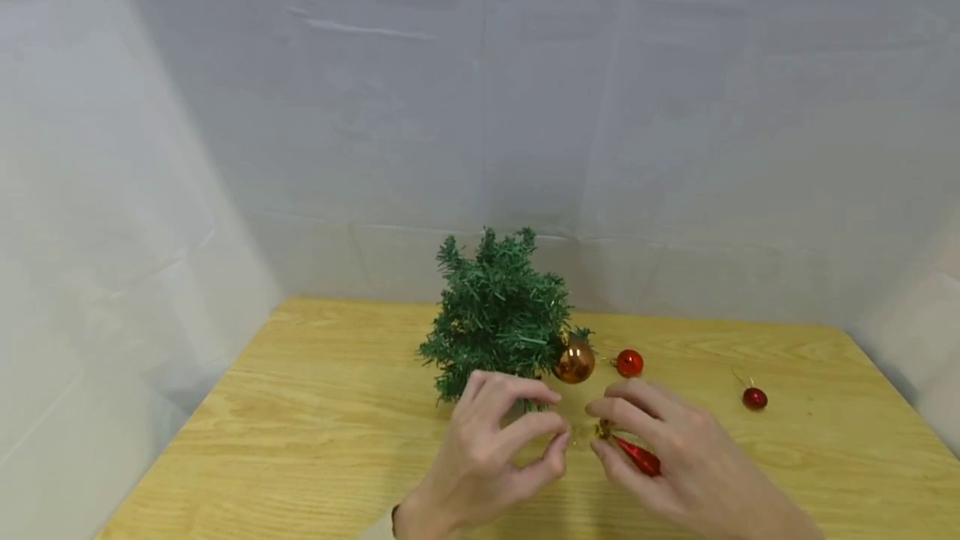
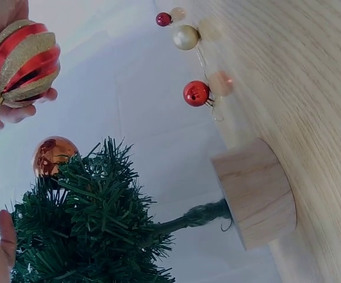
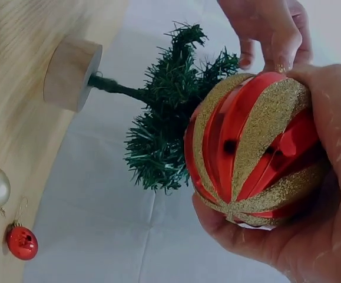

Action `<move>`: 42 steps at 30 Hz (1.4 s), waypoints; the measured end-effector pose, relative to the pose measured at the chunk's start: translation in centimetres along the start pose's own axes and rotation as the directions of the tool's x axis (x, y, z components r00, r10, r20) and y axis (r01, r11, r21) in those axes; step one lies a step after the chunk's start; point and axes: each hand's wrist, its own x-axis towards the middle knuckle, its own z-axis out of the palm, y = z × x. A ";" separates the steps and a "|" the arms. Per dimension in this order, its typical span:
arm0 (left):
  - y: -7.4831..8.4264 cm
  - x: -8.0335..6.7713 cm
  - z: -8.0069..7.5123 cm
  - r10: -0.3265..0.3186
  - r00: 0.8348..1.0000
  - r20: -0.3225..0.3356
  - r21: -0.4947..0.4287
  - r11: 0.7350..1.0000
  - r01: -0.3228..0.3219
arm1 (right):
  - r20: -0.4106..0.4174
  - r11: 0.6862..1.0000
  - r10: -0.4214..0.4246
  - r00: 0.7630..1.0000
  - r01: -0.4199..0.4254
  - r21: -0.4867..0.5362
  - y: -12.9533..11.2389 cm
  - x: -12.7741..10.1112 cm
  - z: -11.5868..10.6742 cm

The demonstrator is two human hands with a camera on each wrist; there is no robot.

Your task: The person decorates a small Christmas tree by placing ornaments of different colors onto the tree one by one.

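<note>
My right hand [image 1: 675, 448] grips a large red ornament [image 3: 247, 147] with glittery gold stripes, its fingers and thumb curled round the sides. The ornament's gold cap points toward my left hand [image 1: 487, 452]. Thumb and index fingertips of that left hand meet beside a thin gold hanging string [image 1: 574, 437], which they appear to pinch. Just behind both hands stands a small green artificial Christmas tree [image 1: 498, 315]. On its right side hangs a shiny copper bauble [image 1: 574, 359].
The tree's round wooden base [image 2: 258, 194] stands on the wood-grain table [image 1: 300, 407]. To the right lie a small red bauble [image 1: 629, 363] and a dark red one [image 1: 754, 398]. A pearly bauble [image 2: 186, 37] shows in the wrist views. Pale sheeting [image 1: 480, 107] hangs behind the table.
</note>
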 end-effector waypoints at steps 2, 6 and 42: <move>0.0 0.0 0.0 -0.001 1.000 0.004 -0.004 1.000 0.001 | -0.034 1.000 -0.029 0.999 0.029 -0.011 0.0 0.1 0.2; 0.0 0.1 0.0 0.018 1.000 0.000 -0.008 1.000 -0.018 | -0.090 0.995 -0.081 0.993 0.076 -0.059 0.0 0.4 0.5; 0.3 0.1 0.2 -0.024 1.000 0.013 -0.030 0.999 0.024 | -0.107 0.995 -0.069 0.992 0.077 0.070 -0.2 0.4 1.9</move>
